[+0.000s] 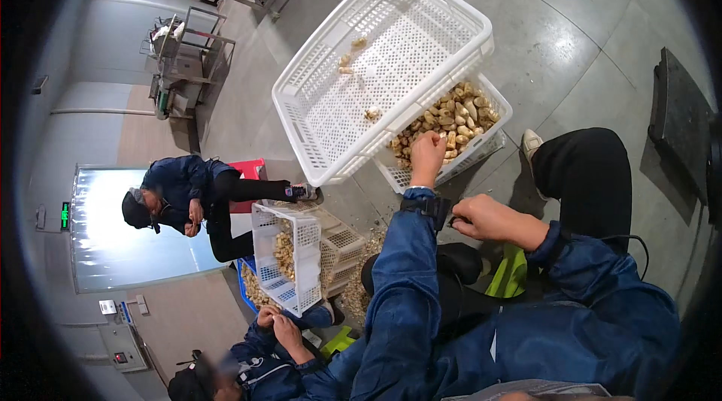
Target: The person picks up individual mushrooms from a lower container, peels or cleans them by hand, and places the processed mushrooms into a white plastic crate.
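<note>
My left hand [427, 158] reaches over a white basket [502, 108] filled with tan and brown pieces that look like mushrooms [470, 111]. Its fingers are bent together at the near edge of the pile; whether they hold a piece I cannot tell. A larger white perforated crate [481, 29] lies tilted across the basket's far left part, with a few pieces inside. Nearer to me, my right hand [485, 219] is closed, with a small dark thing at its fingertips, too small to name. A dark band wraps my left wrist.
On the left, a person [177, 194] sits on a red stool [248, 169]; another person [256, 363] works at lower left. Between them stand a white crate [304, 232] of pieces and beige crates [342, 243]. A black flat-topped object [681, 115] stands at right.
</note>
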A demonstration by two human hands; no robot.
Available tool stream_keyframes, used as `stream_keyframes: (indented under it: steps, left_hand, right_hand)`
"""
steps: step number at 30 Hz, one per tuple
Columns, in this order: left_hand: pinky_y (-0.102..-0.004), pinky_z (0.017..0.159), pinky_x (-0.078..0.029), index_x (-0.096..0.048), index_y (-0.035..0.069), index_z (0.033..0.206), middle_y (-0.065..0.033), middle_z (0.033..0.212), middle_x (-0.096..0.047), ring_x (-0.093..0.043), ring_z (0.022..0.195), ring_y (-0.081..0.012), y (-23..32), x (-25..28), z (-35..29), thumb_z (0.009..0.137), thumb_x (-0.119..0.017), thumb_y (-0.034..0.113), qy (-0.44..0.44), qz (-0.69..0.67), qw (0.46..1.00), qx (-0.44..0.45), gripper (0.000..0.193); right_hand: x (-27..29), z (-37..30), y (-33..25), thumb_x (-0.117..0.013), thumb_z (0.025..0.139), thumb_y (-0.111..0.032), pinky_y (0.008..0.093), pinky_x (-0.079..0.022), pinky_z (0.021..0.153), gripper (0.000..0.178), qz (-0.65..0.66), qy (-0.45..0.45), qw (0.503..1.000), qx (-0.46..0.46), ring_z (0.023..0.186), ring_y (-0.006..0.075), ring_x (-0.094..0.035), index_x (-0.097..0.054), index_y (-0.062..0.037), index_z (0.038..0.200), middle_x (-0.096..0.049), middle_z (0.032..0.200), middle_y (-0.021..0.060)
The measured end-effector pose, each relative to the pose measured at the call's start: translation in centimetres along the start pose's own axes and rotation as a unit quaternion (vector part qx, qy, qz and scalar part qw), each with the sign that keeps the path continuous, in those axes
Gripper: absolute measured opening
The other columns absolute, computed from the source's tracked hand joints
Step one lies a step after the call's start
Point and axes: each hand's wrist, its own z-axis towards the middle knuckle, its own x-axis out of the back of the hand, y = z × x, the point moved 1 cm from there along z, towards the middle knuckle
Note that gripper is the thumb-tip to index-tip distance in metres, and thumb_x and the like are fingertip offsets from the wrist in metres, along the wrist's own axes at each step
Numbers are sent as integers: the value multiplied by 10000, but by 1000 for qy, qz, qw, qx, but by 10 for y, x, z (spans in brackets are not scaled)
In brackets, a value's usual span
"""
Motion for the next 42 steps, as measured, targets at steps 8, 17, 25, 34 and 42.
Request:
stream_keyframes:
  steps: [8, 17, 25, 34, 42]
  left_hand:
    - [-437, 798, -536, -648, 20, 938, -189, 1027, -642, -636, 918, -380, 2, -47, 24, 820, -668, 171, -61, 212, 972, 78, 192]
    - [-340, 780, -533, -532, -11, 1051, -168, 1104, -561, -614, 969, -290, -7, 8, -24, 867, -628, 93, -30, -312, 934, 168, 232]
    - [-322, 924, -516, -244, 76, 1433, -143, 1227, -517, -564, 1132, -254, 23, 74, -137, 935, -536, 19, -61, -815, 553, 164, 580]
    - [-232, 741, -487, -550, 46, 1187, -73, 1119, -594, -570, 899, -102, 30, 79, -189, 896, -635, 32, 6, -725, 680, 110, 303]
    - [-233, 718, -501, -517, 33, 1250, -152, 1260, -572, -587, 883, -109, 50, 85, -194, 920, -610, 50, 30, -683, 722, 104, 344]
  right_hand:
    - [-9, -8, 11, -596, 731, -101, 486, -510, 703, 158, -37, -60, 997, 22, 756, 411, -628, -629, 33, 807, -631, 764, 239]
    - [-6, -7, 16, -589, 762, -108, 483, -503, 698, 142, -42, -15, 999, 19, 750, 419, -613, -605, 32, 783, -618, 755, 228]
    - [20, -1, -2, -656, 827, -195, 342, -470, 594, 216, 108, 149, 980, -69, 628, 237, -598, -620, 18, 837, -624, 755, 136]
    - [6, -3, -5, -661, 873, -168, 212, -415, 607, 206, 267, 120, 956, -26, 696, 30, -460, -652, 10, 977, -623, 1102, 42]
    - [15, -7, -22, -640, 894, -160, 192, -387, 586, 291, 359, 60, 929, -63, 685, 0, -438, -644, -8, 1143, -571, 821, -60]
